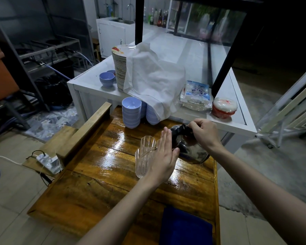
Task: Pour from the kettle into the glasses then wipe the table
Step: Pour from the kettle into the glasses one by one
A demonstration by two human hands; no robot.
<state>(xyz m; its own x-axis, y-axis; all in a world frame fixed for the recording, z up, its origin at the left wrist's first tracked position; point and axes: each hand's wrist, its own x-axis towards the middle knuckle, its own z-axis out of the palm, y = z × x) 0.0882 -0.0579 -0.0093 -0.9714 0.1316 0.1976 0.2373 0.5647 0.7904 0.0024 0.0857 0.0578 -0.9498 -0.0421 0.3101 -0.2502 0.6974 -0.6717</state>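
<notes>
Palm (162,156) hides glasses (145,156) partly.

Table (99,177): glossy amber-brown wood with dark grain streaks; folded cloth (185,227) on it, deep blue. Kettle (191,147): dark mirrored metal, black handle; glasses (145,156): clear, vertically ribbed; stacked bowls (131,112): pale lavender-blue. Draped sheet (152,80) and counter (88,84): white; lidded tub (224,107): red and white; floor tile (48,122): grey-blue floral pattern.

Near the glasses (145,156): bare bench (95,183) is lying open left and toward the viewer.
Beyond the glasses: bowl stacks (132,112) are blocking.
Right of the glasses: kettle (191,147) is crowding.
</notes>
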